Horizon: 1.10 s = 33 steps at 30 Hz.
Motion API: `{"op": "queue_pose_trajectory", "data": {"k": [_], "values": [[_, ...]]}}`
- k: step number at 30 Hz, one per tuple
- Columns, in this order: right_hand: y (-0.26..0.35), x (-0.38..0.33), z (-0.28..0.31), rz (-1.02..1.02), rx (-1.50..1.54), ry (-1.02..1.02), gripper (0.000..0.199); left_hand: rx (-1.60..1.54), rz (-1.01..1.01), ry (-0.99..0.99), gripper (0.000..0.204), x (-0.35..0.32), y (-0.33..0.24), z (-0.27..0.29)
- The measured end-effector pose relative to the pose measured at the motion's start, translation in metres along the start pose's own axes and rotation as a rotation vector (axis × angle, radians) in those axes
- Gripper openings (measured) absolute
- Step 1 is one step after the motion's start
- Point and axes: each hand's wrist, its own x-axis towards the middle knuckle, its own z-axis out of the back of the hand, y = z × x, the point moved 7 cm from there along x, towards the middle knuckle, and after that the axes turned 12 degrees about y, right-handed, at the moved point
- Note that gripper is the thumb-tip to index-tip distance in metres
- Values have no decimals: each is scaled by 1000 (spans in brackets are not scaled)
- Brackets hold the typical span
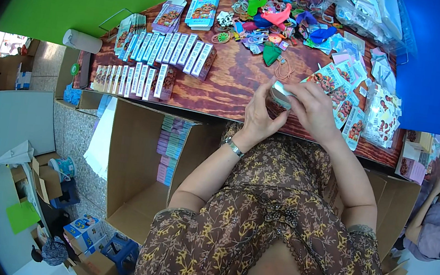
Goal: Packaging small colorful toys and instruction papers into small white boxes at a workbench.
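Over the table's front edge I hold a small printed carton (pixel 280 96) between both hands, its pale end turned upward. My left hand (pixel 259 115) is wrapped round its side, thumb and fingers closed on it. From the other side the fingers of my right hand (pixel 312 109) pinch at the top end and hide part of it. Flat printed cartons (pixel 341 92) lie fanned out just right of my right hand. Beyond my hands are a tan rubber loop (pixel 283 68) and a heap of colourful balloons and small trinkets (pixel 274 19).
Filled cartons stand in two rows (pixel 149 81) on the left, with carton stacks (pixel 202 10) behind. A bag of stickers (pixel 382 117) lies right; a transparent tub (pixel 375 13) stands behind it. Below the table is an open cardboard box (pixel 133 182). Another person (pixel 433 227) sits far right.
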Motion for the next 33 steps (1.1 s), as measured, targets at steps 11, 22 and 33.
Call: {"op": "queue_pose_trajectory", "data": {"k": [11,22,33], "values": [[10,0,-8,133,-148,25,31,16,46,15,92,4,2,0],[-16,-20,-12,-81,152,-64,29,149,-2,-16,95,6,-4,0],[-30,-28,-19,-151,291,78,43,197,-11,-4,94,5,-6,2]]}}
